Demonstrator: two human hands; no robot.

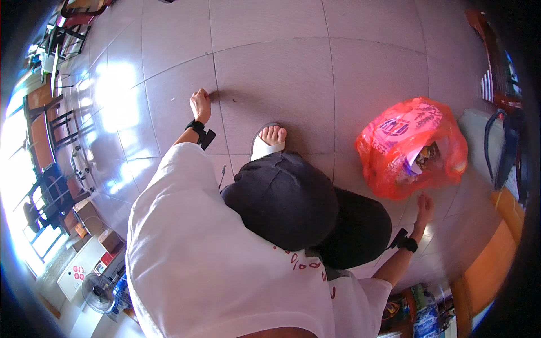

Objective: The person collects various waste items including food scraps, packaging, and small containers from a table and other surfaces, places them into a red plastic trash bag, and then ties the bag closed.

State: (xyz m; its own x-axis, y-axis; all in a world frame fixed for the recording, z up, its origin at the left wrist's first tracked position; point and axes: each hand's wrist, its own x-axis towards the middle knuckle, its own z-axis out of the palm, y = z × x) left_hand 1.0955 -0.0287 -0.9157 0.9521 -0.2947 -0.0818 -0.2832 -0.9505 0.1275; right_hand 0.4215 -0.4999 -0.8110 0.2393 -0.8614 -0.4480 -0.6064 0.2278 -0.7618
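My left hand [200,105] is low over the tiled floor [270,72], its fingers curled together. Whether something small is pinched in them, I cannot tell. A tiny dark scrap [234,100] lies on a tile just right of that hand, and a pale speck [172,99] lies to its left. On my right stands a red plastic bag [380,169] with printing on it. Its mouth gapes, and crumpled rubbish [427,155] shows inside. My right hand [424,207] is blurred beside the bag's near edge; its finger positions are unclear.
My sandalled foot [270,141] is planted between the hands. Beyond the bag are a grey container [473,131], a dark bag [507,148] and wooden furniture [486,266]. Chairs [63,126] line the left side, with an electric fan [99,291] at the lower left.
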